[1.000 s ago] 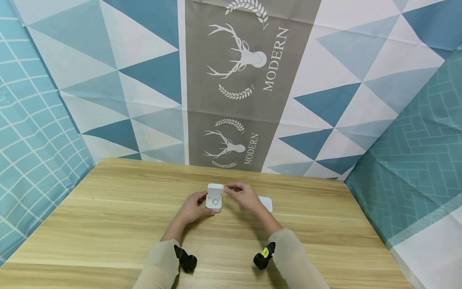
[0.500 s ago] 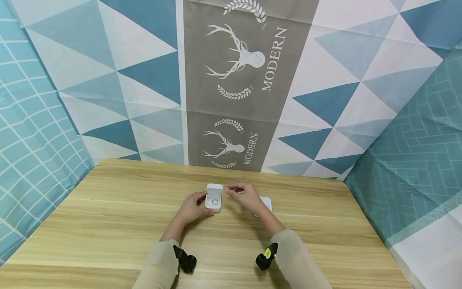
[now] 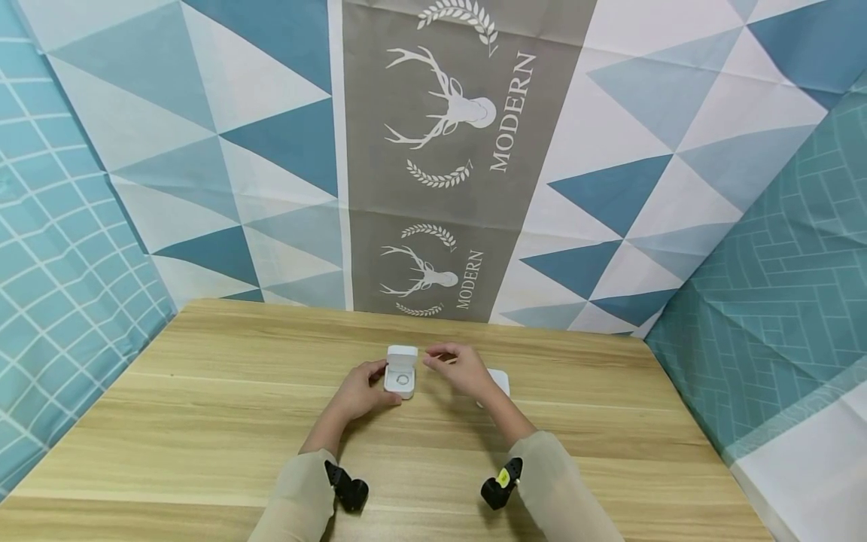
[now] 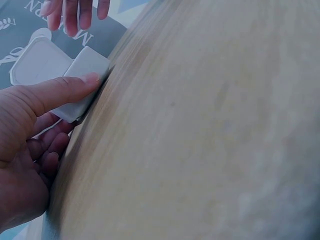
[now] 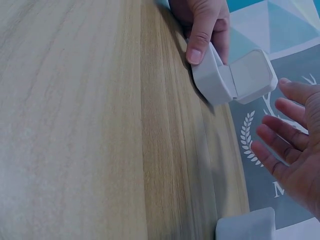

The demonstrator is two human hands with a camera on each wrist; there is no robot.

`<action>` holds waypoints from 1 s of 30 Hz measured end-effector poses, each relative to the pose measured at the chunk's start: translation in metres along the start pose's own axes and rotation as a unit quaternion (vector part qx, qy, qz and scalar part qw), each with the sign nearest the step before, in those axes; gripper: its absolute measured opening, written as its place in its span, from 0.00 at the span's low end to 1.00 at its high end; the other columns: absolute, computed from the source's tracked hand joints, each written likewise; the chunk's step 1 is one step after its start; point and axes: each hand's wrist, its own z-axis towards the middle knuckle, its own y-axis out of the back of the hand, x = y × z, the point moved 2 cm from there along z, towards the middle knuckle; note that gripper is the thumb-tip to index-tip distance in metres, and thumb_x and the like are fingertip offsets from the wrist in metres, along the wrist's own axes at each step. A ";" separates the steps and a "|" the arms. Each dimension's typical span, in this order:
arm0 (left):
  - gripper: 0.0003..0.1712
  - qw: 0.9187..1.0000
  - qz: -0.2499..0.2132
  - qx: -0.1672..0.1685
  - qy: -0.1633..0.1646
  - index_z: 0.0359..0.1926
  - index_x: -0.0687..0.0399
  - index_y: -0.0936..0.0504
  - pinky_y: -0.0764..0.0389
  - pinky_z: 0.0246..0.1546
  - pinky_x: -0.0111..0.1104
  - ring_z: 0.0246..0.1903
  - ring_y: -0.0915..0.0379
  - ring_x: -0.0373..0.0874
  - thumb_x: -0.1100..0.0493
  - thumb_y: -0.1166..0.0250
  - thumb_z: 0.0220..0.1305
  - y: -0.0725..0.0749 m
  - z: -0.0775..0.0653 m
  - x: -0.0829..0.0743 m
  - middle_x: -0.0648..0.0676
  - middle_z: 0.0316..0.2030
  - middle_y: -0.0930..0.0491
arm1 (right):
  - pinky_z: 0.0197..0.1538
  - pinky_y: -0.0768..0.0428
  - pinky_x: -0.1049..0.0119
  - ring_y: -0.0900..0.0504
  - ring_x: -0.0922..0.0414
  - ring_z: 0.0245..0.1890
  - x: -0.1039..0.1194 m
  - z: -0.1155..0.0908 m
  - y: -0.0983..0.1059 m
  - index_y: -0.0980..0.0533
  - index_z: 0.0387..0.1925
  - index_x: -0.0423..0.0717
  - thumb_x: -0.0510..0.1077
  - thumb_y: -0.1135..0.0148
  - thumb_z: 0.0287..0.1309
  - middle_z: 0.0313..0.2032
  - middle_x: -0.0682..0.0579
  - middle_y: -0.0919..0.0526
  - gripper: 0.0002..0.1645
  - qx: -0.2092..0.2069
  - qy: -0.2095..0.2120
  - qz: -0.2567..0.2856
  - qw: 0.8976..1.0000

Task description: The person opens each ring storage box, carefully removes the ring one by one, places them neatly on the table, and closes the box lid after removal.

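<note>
A small white ring box [image 3: 398, 391] stands on the wooden table with its lid [image 3: 403, 354] raised. Inside it sits a silvery ring [image 3: 403, 379]. My left hand [image 3: 357, 391] grips the box from the left; in the left wrist view its thumb [image 4: 65, 91] lies along the front of the box [image 4: 89, 62], the other fingers behind. Just right of the raised lid, my right hand [image 3: 462, 370] hovers with nothing in it. The right wrist view shows that hand's fingers [image 5: 282, 132] spread and relaxed, a fingertip close to the lid [image 5: 252, 77].
Partly behind the right wrist, a white rounded object [image 3: 501, 379] lies on the table [image 3: 237, 421]. It also shows as a white rounded shape [image 5: 247, 227] at the bottom of the right wrist view. Patterned cloth [image 3: 420, 150] hangs beyond the table's far edge.
My right hand has drawn slightly right, away from the raised lid. The left hand keeps its grip on the ring box, which stays in place.
</note>
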 end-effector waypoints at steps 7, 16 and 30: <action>0.45 1.000 0.001 -0.001 0.000 0.61 0.64 0.30 0.28 0.54 0.48 0.51 0.29 0.53 0.57 0.23 0.41 0.000 0.000 -0.001 0.61 0.53 0.25 | 0.42 0.21 0.67 0.19 0.56 0.40 0.000 -0.001 -0.001 0.18 0.43 0.42 0.46 0.35 0.56 0.41 0.49 0.14 0.15 -0.002 0.009 0.010 1.000; 0.45 1.000 -0.002 0.001 0.003 0.61 0.64 0.30 0.28 0.55 0.48 0.51 0.29 0.53 0.56 0.23 0.41 0.000 -0.001 0.000 0.61 0.54 0.25 | 0.42 0.20 0.69 0.18 0.56 0.39 0.000 -0.002 -0.003 0.18 0.41 0.40 0.45 0.35 0.55 0.43 0.46 0.15 0.14 0.012 0.039 0.006 0.999; 0.45 1.000 -0.008 0.001 0.005 0.62 0.62 0.30 0.28 0.55 0.48 0.51 0.29 0.53 0.56 0.23 0.41 0.000 -0.001 0.000 0.61 0.54 0.25 | 0.43 0.20 0.69 0.18 0.57 0.39 0.000 -0.003 -0.009 0.18 0.42 0.43 0.43 0.35 0.55 0.42 0.49 0.15 0.13 0.024 0.046 -0.002 0.999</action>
